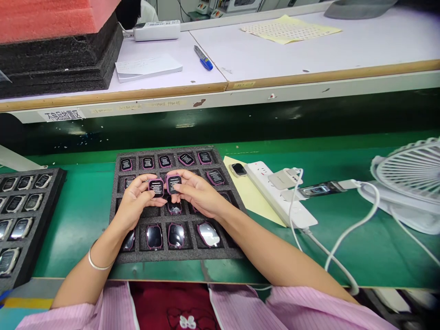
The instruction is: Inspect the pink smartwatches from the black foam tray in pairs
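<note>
My left hand (135, 200) pinches a purple-framed smartwatch body (156, 187) whose screen shows lines of white text. Close beside it, my right hand (192, 191) grips a second purple smartwatch body (173, 184), its screen also lit with text. Both are held over a dark grey foam tray (165, 255) with square compartments. More purple watches lie in the tray: those in the back row, such as one watch (205, 157), show text, while front ones, such as another watch (176, 235), have dark screens. My hands hide some middle compartments.
At left, another foam tray (51, 201) holds silvery watches. To the right are a single watch (238, 170) on yellow paper (254, 197), a white power strip (278, 195) with cables, and a white fan (412, 176). A shelf (275, 50) behind carries foam stacks (58, 59), paper and a pen (203, 58).
</note>
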Demonstrator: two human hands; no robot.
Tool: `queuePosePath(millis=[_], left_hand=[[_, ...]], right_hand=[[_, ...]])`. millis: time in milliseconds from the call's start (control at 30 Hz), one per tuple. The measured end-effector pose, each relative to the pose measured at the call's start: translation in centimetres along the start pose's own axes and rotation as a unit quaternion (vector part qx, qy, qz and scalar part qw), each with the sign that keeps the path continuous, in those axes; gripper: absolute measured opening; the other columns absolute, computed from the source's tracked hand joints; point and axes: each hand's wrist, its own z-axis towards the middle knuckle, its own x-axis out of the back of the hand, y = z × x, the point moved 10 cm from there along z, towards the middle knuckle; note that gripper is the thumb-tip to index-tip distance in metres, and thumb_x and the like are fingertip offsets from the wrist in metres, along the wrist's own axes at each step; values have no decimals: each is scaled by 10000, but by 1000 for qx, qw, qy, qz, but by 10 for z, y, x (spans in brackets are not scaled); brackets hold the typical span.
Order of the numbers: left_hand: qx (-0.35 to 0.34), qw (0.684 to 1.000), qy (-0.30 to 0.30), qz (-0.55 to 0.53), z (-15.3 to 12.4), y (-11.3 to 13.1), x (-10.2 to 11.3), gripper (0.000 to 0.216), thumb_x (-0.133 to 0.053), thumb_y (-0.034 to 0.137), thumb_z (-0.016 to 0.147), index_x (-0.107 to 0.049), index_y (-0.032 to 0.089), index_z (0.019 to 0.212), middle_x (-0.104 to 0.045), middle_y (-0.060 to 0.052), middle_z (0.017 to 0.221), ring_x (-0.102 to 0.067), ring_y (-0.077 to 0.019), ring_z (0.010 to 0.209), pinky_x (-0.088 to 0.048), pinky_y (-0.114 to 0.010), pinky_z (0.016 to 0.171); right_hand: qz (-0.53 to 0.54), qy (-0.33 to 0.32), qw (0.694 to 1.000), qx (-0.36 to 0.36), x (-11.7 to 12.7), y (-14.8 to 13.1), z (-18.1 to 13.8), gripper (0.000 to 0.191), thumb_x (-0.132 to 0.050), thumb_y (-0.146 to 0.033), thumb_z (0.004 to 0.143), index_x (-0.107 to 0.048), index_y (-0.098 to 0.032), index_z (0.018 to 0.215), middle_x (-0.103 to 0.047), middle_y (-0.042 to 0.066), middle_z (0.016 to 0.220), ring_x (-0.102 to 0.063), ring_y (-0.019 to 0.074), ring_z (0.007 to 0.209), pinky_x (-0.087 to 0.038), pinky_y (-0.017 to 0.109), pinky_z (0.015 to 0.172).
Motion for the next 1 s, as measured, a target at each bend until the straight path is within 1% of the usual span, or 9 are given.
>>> queuePosePath(millis=[133,400,567,733,833,900,1000], left_hand=[[-2,1000,0,0,-1,1,-1,493,-785,273,701,-573,166,1134,-710,-19,1010,-766,-181,694,-664,-275,690],[-24,1000,-1,13,0,2,1,481,-838,293,706,-572,166,1086,-698,-8,990,-756,-172,643,-659,-250,644],[-29,999,-1,14,0,3,2,452,-816,272,713,-576,167,1082,-694,-11,1011,-762,-176,661,-662,-253,649],[-27,1000,-9,6,0,4,0,457,-780,207,685,-576,169,1092,-695,-19,1068,-768,-177,690,-667,-262,680],[-27,1000,-9,9,0,4,-1,477,-787,180,660,-575,172,1088,-702,-12,1056,-768,-172,691,-666,-259,693],[-25,1000,-7,13,1,2,0,470,-804,212,670,-576,172,1079,-707,-8,1019,-764,-175,677,-667,-270,681],[-9,1000,-4,14,1,-1,0,430,-789,360,746,-583,164,1068,-717,-23,945,-759,-197,650,-666,-304,644]], right_hand=[[-12,-2,1000,10,0,-2,-1,419,-801,-299,843,-595,-194,1193,-680,13,905,-657,124,683,-511,268,662],[-21,-16,999,28,-7,-7,-2,385,-758,-230,838,-587,-205,1182,-667,20,967,-643,119,683,-502,271,646],[-29,-19,999,34,-7,-6,-2,399,-759,-235,841,-577,-204,1194,-646,16,958,-640,122,697,-506,277,658],[-30,-26,999,36,-7,-7,-3,473,-799,-217,789,-564,-209,1200,-641,16,980,-631,125,722,-538,292,700],[-26,-22,999,35,-7,-7,-2,491,-813,-179,752,-570,-213,1177,-632,-2,961,-612,110,715,-534,270,690],[-21,-14,999,29,-6,-6,-2,453,-811,-197,769,-578,-209,1158,-626,-17,905,-591,100,672,-520,257,656],[5,8,1000,-2,-2,0,-1,366,-780,-350,850,-598,-196,1128,-637,-5,857,-578,108,620,-501,260,586]])
